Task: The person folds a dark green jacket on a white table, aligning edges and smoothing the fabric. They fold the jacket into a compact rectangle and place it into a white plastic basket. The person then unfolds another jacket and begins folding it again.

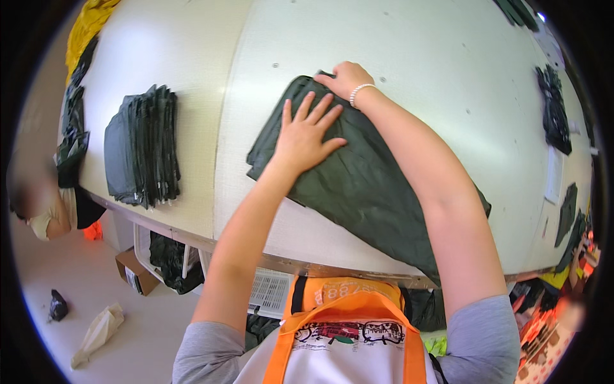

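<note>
A dark green piece of folded cloth (377, 192) lies slantwise on the white table in front of me. Its narrow upper end points away, and the lower part spreads toward the table's near edge at the right, passing under my right forearm. My left hand (309, 137) rests flat on the upper part, fingers spread. At the far corner, my right hand (347, 83), with a white beaded bracelet (355, 96) on its wrist, has its fingers curled and its thumb against the cloth's edge. Those fingertips are partly hidden.
On the left of the white table (256, 230) stands a stack of folded dark green pieces (141, 147). Dark bundled cloth (554, 109) lies at the right rim. A cardboard box (136, 272) is on the floor, and another person (48, 208) is at the far left.
</note>
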